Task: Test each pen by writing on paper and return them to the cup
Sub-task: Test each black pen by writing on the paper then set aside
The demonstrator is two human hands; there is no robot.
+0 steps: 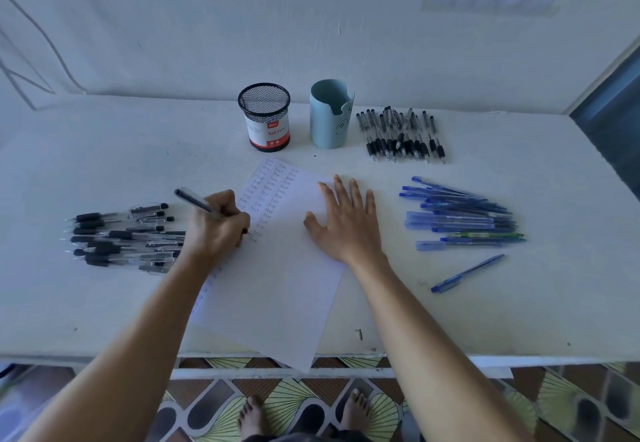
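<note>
Right now the left hand (216, 230) is curled round a black pen (194, 199), gripping it low on the barrel with the cap end slanting up and away to the left. The tip is hidden behind the fingers, so it probably touches the paper (277, 296), though I cannot be sure. The sheet lies at an angle in the middle of the table (104, 313), and its near corner hangs over the front edge. Columns of small handwritten words, each reading something like "Test", run down its upper left part as far as the writing hand.

The right hand (348, 227) lies flat and palm down on the sheet's right side, with its fingers straight and spread, holding nothing.

Just left of the writing hand lies a heap of black pens (121, 237), and the wrist covers its near end. Behind the sheet two cups stand upright side by side, near but apart: a mesh cup (265, 117) with a red and white label, and a blue cup (330, 116) with a notch in its rim. Right of the blue cup is a second batch, the far pens (401, 136), black-gripped and lying roughly in rows. Nearer, on the right, the blue pens (460, 220) lie in a fanned pile, with one stray pen (467, 273) lying alone just in front of them.

Bare feet (252, 417) stand on the patterned floor below.
</note>
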